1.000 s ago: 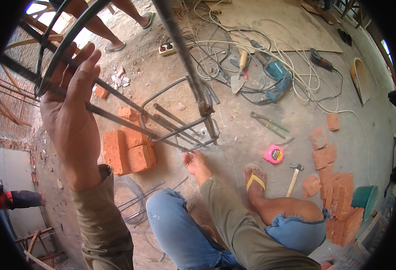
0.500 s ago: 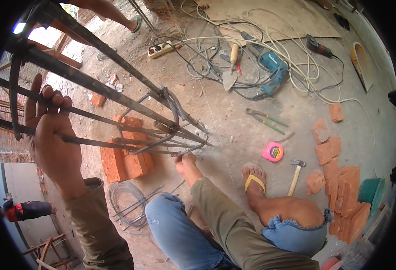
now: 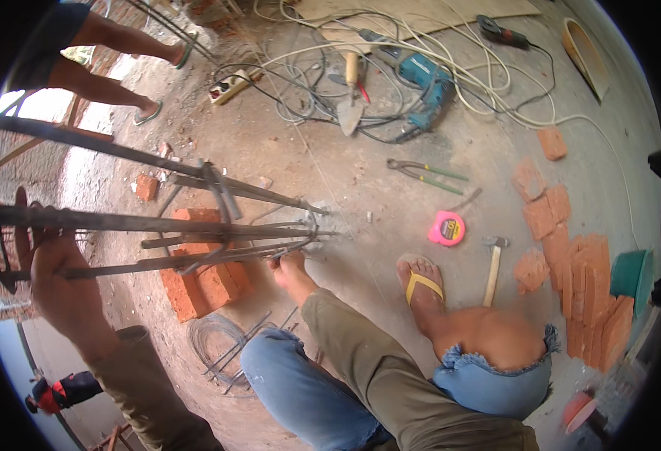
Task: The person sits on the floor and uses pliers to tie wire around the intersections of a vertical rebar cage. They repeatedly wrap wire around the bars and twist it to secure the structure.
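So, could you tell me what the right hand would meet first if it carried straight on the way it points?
The right hand reaches up the picture at the near end of the rebar cage. It would most likely meet the cage's bar tips and end stirrup first, though depth is unclear.

The rebar cage point(image 3: 195, 225) is rusty grey-brown, over orange-red bricks point(image 3: 202, 282). The sleeves are olive-khaki, the frayed jeans point(image 3: 300, 391) mid-blue, the flip-flop point(image 3: 423, 284) yellow-strapped. On the dusty tan floor lie a bright pink tape measure point(image 3: 447, 228) (black at its centre), green-handled pincers point(image 3: 428, 175), a teal power drill point(image 3: 424, 86), white and black cables point(image 3: 300, 83), and a teal-green bucket point(image 3: 631, 274).
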Demonstrator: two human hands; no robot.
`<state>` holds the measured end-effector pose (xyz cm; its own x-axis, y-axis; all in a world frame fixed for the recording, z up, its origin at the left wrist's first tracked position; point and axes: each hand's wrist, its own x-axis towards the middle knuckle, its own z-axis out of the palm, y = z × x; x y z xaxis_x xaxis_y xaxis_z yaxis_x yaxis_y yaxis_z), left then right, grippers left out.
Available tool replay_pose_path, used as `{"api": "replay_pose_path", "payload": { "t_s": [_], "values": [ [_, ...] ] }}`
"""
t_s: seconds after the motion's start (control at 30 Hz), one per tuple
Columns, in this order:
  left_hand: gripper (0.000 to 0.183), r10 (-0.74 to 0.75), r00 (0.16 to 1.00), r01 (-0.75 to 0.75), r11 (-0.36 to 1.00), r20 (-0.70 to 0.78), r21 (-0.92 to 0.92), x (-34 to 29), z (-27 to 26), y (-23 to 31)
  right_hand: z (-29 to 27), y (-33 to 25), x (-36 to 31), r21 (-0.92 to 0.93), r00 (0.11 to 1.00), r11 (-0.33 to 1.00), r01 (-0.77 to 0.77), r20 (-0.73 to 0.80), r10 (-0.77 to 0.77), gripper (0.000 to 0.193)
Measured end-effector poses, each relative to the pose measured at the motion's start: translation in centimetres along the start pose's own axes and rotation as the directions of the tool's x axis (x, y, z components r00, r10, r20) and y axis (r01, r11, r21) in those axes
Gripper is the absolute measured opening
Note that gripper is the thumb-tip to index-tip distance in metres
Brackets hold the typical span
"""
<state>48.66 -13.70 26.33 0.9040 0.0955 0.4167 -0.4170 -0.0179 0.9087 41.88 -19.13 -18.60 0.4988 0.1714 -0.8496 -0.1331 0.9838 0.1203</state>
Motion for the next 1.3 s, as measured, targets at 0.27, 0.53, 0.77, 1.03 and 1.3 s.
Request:
{"api": "replay_pose_path", "payload": {
  "t_s": [0.27, 0.53, 0.77, 1.03, 1.3],
  "values": [
    [0.054, -0.022, 0.98, 0.002, 0.995, 0.198, 0.1, 1.0, -2.7, 0.3, 2.4, 0.7, -2.5, 0.157, 0.997, 0.986, 0.046, -0.071, -0.035, 0.012],
    [0.055, 0.021, 0.998, -0.032, 0.985, 0.067, 0.171, 0.2, -0.7, 0.1, 1.8, 0.1, -2.8, 0.117, 0.998, 0.992, 0.044, -0.039, -0.04, 0.015],
    [0.069, 0.038, 0.997, -0.043, 0.997, 0.07, 0.063, -0.8, -1.3, -0.3, 1.0, -0.1, -2.4, 0.087, 0.997, 0.995, 0.04, -0.076, -0.034, 0.016],
    [0.054, 0.057, 0.819, 0.188, 0.913, 0.57, -0.361, 2.2, -3.0, -2.1, 0.0, 0.4, -1.7, 0.049, 0.995, 0.995, 0.088, 0.041, -0.09, 0.016],
    [0.097, -0.022, 0.972, 0.106, 0.93, 0.235, -0.353, -1.0, -5.7, -3.1, -0.4, -0.3, -1.8, 0.019, 0.999, 0.999, 0.046, 0.024, -0.046, 0.016]
  ]
}}
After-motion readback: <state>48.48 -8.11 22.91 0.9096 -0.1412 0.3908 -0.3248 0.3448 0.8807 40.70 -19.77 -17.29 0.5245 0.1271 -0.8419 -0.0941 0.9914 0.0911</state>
